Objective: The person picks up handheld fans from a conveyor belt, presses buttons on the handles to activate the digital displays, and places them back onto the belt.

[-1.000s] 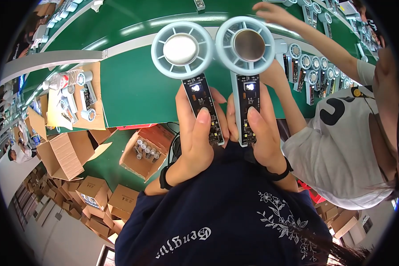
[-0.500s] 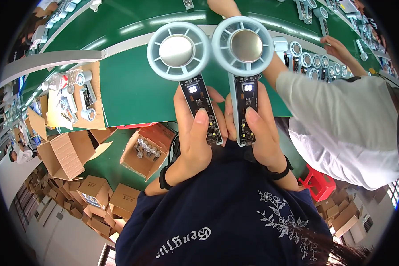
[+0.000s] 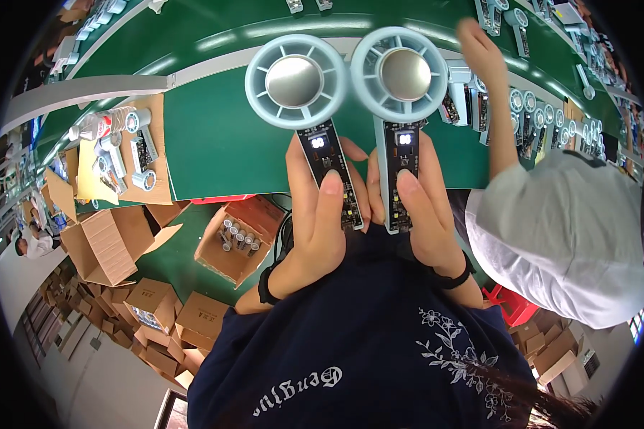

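Observation:
Side by side, two light-blue handheld fans stand up in front of me, each with a round spoked head, a silver centre disc and an uncovered black circuit board on its handle. My left hand [image 3: 315,222] is closed round the handle of the left handheld fan [image 3: 293,81], its thumb pressed on the board. In my right hand [image 3: 429,214] is the right handheld fan [image 3: 406,74], gripped the same way with the thumb on its board. Small white displays glow on both boards. The two fan heads are close together, above the green table [image 3: 207,143].
A co-worker's arm [image 3: 504,121] reaches across at the right, near a row of similar fans [image 3: 526,107]. At the left, a cardboard tray [image 3: 161,143] bears fan parts and a plastic bottle [image 3: 93,130]. Below the table edge, an open box [image 3: 229,268] holds several fans.
Both fans have shifted slightly right in my hands, and the displayed digits have changed. The co-worker's arm has swung to the right, and the head has leaned into view.

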Demonstrator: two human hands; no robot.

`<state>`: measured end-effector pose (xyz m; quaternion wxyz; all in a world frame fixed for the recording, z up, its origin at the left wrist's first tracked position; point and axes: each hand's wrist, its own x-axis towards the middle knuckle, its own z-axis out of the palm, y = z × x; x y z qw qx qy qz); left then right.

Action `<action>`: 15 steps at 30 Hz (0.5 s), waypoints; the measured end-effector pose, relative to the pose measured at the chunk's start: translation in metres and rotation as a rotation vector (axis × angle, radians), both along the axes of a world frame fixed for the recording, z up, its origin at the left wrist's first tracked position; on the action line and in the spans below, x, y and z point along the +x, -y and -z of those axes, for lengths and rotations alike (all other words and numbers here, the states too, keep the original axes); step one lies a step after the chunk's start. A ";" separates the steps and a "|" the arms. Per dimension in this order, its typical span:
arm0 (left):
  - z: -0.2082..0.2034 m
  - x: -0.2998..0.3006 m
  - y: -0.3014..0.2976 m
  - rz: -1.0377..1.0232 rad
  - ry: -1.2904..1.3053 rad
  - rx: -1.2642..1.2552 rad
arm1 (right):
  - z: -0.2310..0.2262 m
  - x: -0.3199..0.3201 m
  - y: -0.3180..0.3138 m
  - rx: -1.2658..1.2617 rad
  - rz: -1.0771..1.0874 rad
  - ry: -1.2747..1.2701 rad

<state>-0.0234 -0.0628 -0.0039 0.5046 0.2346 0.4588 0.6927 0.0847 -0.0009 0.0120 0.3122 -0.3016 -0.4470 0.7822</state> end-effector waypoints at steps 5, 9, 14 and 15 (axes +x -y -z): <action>-0.001 0.002 -0.003 -0.035 0.032 0.048 | 0.008 0.002 -0.001 0.055 0.033 0.033; 0.008 -0.001 -0.006 -0.032 0.052 0.007 | 0.018 -0.001 -0.006 -0.040 0.011 -0.098; 0.017 -0.011 -0.013 0.006 0.045 -0.059 | 0.024 0.000 -0.013 0.038 0.025 0.102; 0.020 -0.013 -0.014 0.005 0.037 -0.077 | 0.027 0.000 -0.013 0.057 0.033 0.120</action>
